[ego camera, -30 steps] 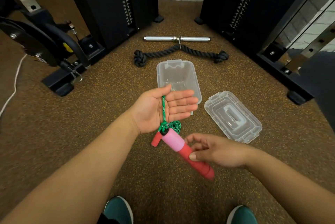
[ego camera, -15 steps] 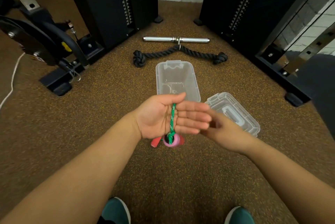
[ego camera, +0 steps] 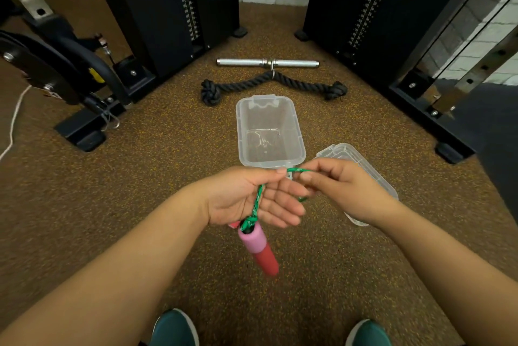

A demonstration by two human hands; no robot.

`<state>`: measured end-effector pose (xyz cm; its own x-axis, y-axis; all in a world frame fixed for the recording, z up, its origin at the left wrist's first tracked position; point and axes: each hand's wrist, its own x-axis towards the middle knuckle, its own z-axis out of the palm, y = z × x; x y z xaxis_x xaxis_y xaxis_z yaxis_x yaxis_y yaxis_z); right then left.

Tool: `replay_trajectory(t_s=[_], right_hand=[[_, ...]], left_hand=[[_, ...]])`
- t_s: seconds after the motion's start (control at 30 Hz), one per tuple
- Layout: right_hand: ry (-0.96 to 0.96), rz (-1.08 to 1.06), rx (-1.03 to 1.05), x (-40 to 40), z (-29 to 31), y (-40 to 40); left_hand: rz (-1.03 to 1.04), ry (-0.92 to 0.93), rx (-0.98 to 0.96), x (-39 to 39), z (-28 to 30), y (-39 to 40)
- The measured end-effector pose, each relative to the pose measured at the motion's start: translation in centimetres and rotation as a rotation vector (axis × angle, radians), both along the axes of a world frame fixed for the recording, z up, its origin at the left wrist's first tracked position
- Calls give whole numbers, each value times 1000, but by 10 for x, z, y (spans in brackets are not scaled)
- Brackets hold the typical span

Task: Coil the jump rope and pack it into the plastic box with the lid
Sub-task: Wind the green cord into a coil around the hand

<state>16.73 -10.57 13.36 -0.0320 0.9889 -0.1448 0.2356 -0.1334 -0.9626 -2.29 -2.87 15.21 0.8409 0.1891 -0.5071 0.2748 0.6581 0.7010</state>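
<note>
- Head view, the hands: the left hand [ego camera: 252, 200] is lying palm up with the fingers loosely spread, and the green cord of the jump rope [ego camera: 257, 203] is running across that palm; the right hand [ego camera: 342, 191] is pinching the cord between thumb and fingertips just past the left fingertips, pulling a short span taut between the two hands.
- Head view, the rope: one pink-and-red handle [ego camera: 259, 250] is dangling from the cord below the left wrist, clear of the floor [ego camera: 117, 194]; a small red piece is peeking out beside the left palm, probably the second handle, though too little of it is showing to be sure; only one or two turns of cord are lying on the palm, so the coiling is looking barely begun.
- Head view, the container: the plastic box [ego camera: 269, 132] is sitting open on the floor just beyond the hands, with nothing of the rope inside it; the lid [ego camera: 361, 162] is lying beside it on the right, partly hidden behind the right hand.
- Head view, what is remaining: the cord is needing to be wound into a bundle, then the bundle and handles are going into the box, then the lid is going on; none of the packing is done yet.
</note>
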Motion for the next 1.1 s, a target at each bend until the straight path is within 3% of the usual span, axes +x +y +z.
replay_trajectory(t_s=[0.17,0.4,0.5,0.57,0.67,0.93,1.1], right_hand=[[-224,-169,85,10,2,-2],[-252,-187,86,0,-11,-1],[-612,41,92,-13,-15,-8],[-870,157,206,-23,-16,-14],[-1027,209,367,-34,-9,-18],[-978,234,499,-48,14,-19],[-846,257,492,-45,30,-15]], left_hand=[[285,24,85,6,-1,2],[328,-227,8,12,8,0],[462,-277,-32,10,9,3],[552,-282,-30,7,10,7],[610,-256,24,4,12,11],[517,-180,70,5,9,9],[396,-17,275,6,7,5]])
